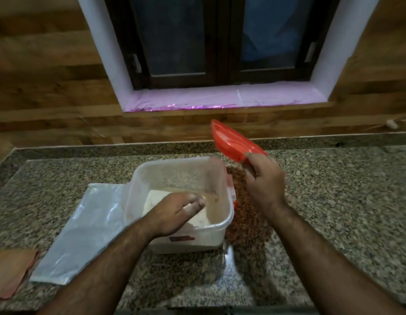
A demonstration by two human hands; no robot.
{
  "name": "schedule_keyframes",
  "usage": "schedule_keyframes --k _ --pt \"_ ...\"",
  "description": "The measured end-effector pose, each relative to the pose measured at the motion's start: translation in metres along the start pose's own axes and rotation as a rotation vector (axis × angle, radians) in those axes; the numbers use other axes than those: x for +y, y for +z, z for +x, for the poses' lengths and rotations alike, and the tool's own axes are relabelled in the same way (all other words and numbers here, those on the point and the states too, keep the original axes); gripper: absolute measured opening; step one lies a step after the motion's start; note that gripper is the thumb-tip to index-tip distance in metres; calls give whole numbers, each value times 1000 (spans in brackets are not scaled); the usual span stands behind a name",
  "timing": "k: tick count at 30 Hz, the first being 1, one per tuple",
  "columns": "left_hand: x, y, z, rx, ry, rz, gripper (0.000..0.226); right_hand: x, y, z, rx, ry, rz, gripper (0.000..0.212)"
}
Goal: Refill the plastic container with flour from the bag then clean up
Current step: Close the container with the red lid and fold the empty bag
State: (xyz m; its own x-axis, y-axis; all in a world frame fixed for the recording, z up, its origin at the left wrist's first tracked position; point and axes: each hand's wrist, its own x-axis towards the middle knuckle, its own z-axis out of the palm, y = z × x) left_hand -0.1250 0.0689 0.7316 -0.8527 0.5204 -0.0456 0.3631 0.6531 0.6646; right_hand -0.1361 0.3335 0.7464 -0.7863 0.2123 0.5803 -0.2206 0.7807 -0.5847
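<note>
Flour [197,220] lies pale in the bottom of the plastic container [222,220], which stands on the granite counter [333,212] in front of me, a little left of the middle. Nearest me on the far left edge is a brownish cloth-like thing [12,271], too blurred to name. Just right of it the clear plastic bag [79,233] lies flat, its far right corner touching the container's left wall. My left hand [174,212] reaches over the near rim and down into the container, fingers [195,202] loosely together, dusted white and closed on nothing, resting on or just over the flour; I cannot tell which. My right hand [263,183] is up to the right of the container, pinched on the near edge of the red lid [233,142], which is held tilted in the air above the counter beyond the container's far right corner. Farther back the wood-panelled wall [50,76] rises from the counter, with a dark-framed window [222,39] above a sill covered in pinkish film [220,98].
</note>
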Motion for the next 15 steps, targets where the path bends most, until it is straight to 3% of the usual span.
schedule_keyframes --k 2,4,6,8,11,13,15 --pt "1 -12 7 255 -101 -169 79 -25 -10 14 33 -136 79 17" --pt "-2 -29 20 548 -197 -347 64 -50 -19 26 54 -212 167 16" --pt "-3 -54 31 771 -215 -493 52 -72 -26 36 43 -180 297 14" --pt "-3 -83 36 886 -229 -604 56 -91 -33 44 8 -52 491 8" --pt "-12 -121 32 916 -279 -706 62 -102 -43 60 -37 276 855 14" --pt "-20 -134 22 802 -245 -816 46 -97 -42 69 -195 551 1014 24" --pt "-26 -133 8 717 -215 -918 45 -79 -29 69 -396 743 1019 34"
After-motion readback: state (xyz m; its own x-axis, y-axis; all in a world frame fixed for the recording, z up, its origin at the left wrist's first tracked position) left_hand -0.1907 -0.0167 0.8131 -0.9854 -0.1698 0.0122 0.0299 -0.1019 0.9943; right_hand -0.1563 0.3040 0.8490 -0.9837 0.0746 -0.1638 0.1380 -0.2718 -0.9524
